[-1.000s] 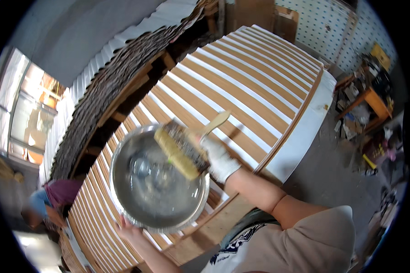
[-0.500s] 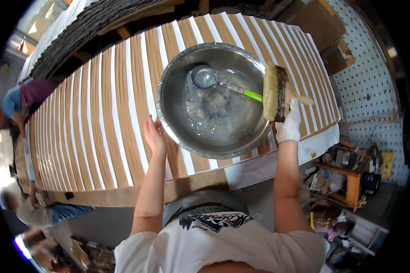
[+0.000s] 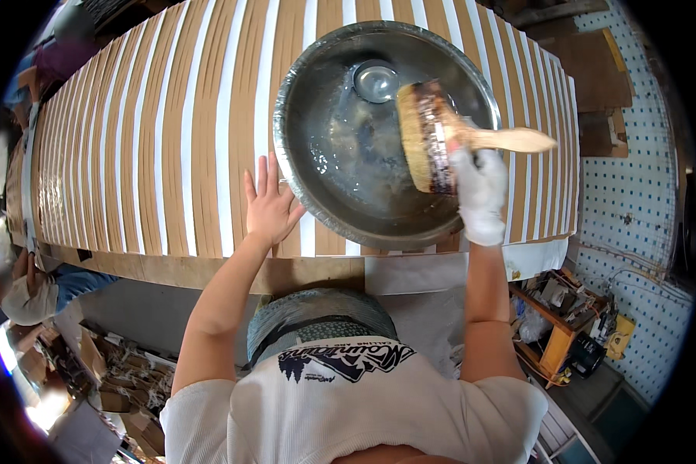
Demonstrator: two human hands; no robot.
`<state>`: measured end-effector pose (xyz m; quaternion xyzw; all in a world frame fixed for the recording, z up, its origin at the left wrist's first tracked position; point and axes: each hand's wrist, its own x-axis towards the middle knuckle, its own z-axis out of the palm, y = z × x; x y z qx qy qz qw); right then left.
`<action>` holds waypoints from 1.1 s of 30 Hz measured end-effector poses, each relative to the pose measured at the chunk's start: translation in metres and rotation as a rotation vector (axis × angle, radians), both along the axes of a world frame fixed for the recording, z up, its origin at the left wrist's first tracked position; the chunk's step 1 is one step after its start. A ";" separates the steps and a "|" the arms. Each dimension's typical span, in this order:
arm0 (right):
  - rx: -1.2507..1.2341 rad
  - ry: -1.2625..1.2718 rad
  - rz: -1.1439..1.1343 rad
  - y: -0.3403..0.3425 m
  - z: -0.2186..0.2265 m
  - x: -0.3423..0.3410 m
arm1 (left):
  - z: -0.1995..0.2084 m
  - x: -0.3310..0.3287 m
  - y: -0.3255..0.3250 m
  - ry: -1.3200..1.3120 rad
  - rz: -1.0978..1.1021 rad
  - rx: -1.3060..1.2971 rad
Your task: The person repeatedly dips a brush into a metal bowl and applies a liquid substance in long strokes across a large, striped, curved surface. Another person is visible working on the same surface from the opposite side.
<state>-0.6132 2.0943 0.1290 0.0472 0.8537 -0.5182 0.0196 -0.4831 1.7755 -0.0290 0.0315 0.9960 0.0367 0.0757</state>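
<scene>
My right hand [image 3: 481, 185], in a white glove, grips a wide paste brush [image 3: 421, 139] with pale bristles and a wooden handle. The brush is held over the right part of a large metal basin [image 3: 298, 201]. Cloudy, gel-like liquid [image 3: 356, 155] covers the basin's bottom. A ladle [image 3: 377, 81] lies in it; the brush hides its green handle. Bare and with fingers spread, my left hand [image 3: 272, 203] rests on the striped sheets beside the basin's left rim, its thumb side close to the metal.
Overlapping brown and white strips of sheet [image 3: 174, 139] cover the long table. Two people work at the table's far left end. To the right stand a dotted wall panel [image 3: 626, 185] and a cluttered wooden shelf [image 3: 557, 352]. Cardboard boxes [image 3: 116, 387] lie at lower left.
The brush has moved left from the basin's right rim to over the liquid, its handle now swung rightward. My left hand has flattened onto the sheets with fingers spread. The view has shifted.
</scene>
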 end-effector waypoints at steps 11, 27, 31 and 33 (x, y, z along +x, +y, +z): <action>0.854 0.208 0.318 -0.044 -0.056 0.002 | 0.039 0.067 0.012 0.160 0.188 0.652; -0.635 -0.116 -0.435 0.035 -0.102 -0.042 | 0.076 0.429 -0.153 0.629 1.127 1.446; -0.701 -0.200 -0.760 -0.010 -0.097 -0.025 | 0.044 0.577 -0.175 0.802 1.522 1.282; -0.924 -0.092 -0.719 -0.037 -0.090 -0.016 | 0.026 0.631 -0.178 0.963 1.584 1.305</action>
